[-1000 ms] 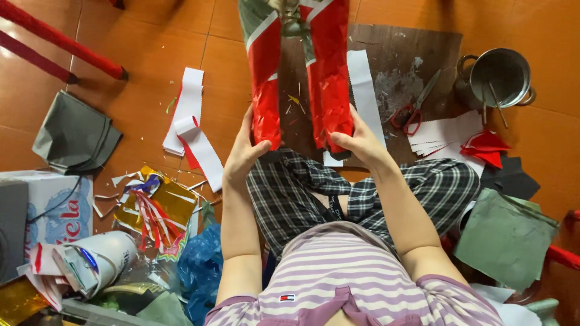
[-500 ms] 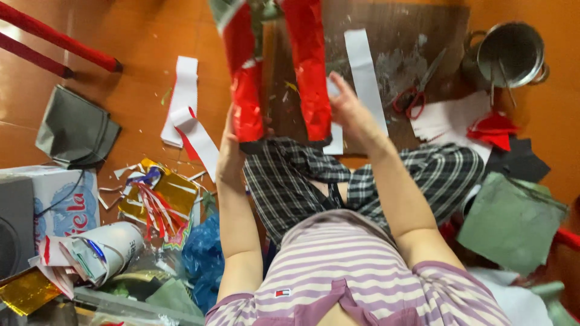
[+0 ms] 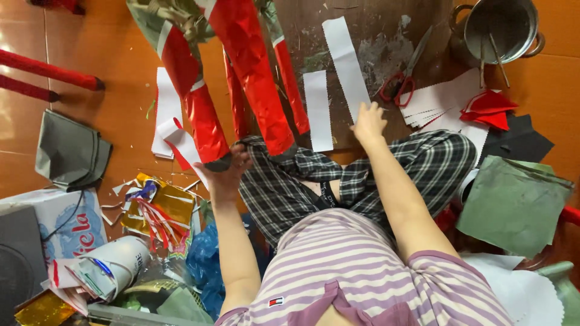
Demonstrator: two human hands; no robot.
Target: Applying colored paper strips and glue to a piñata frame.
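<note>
I sit on the orange tiled floor with a paper craft (image 3: 254, 90) standing in front of me. It has several long legs wrapped in red foil, with green and white paper higher up. My left hand (image 3: 226, 172) grips the bottom end of the leftmost red leg (image 3: 205, 127). My right hand (image 3: 368, 124) has let go of the craft and rests its fingertips on the lower end of a long white paper strip (image 3: 344, 54). That strip lies on a worn wooden board (image 3: 386, 36), with a shorter white strip (image 3: 317, 108) just left of it.
Red-handled scissors (image 3: 402, 81) lie on the board beside a steel pot (image 3: 498, 27). White zigzag-edged sheets (image 3: 441, 99), red folded paper (image 3: 489, 108) and green sheets (image 3: 513, 202) lie right. Grey paper (image 3: 69, 151), gold foil scraps (image 3: 160, 208), a paper roll (image 3: 115, 265) and red stool legs (image 3: 42, 75) lie left.
My right hand released the right red leg and moved right onto the white strip. The craft tilted left, with my left hand still on a leg.
</note>
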